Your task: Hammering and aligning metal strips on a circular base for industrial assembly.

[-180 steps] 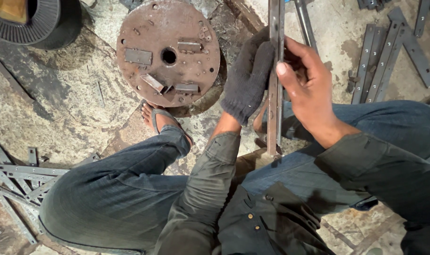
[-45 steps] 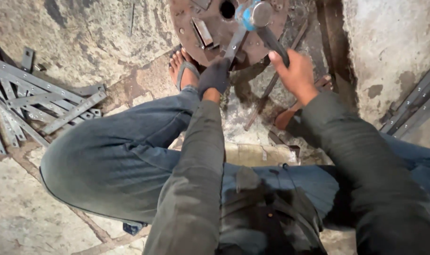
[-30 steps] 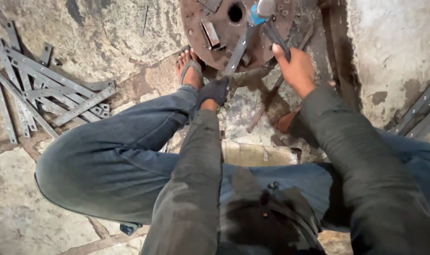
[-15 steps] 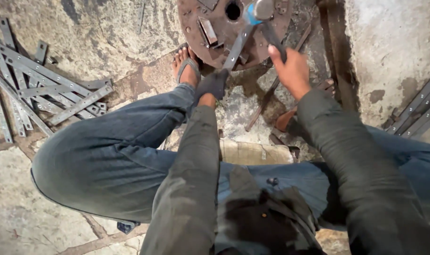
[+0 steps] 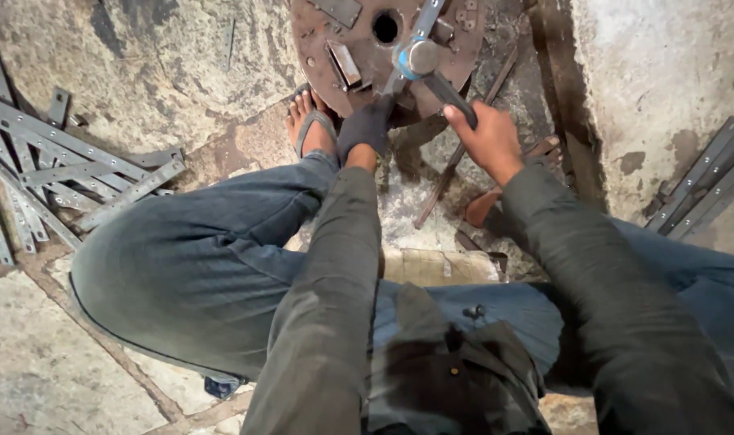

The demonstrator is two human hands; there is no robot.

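While the person is sitting low over a rough, stained stone floor (image 5: 85, 370), a rusty round metal plate (image 5: 335, 32) with a centre hole and small welded blocks is lying flat on the ground at the top of the view. A loose heap of flat grey metal strips (image 5: 53, 173) is lying on the floor to the left, and more strips (image 5: 705, 193) are resting at the right edge beside a pale, patchy slab. A foot in a sandal (image 5: 311, 129) is sitting just beside the plate's near rim.

The left hand (image 5: 367, 129), wearing a dark glove, is closing around the near end of a narrow metal bar (image 5: 419, 28) that is lying across the plate. The bare right hand (image 5: 484, 141) is gripping the dark handle of a hammer (image 5: 419, 60), whose head is hanging right over the bar, just beyond the gloved hand; whether it is touching the bar cannot be told.
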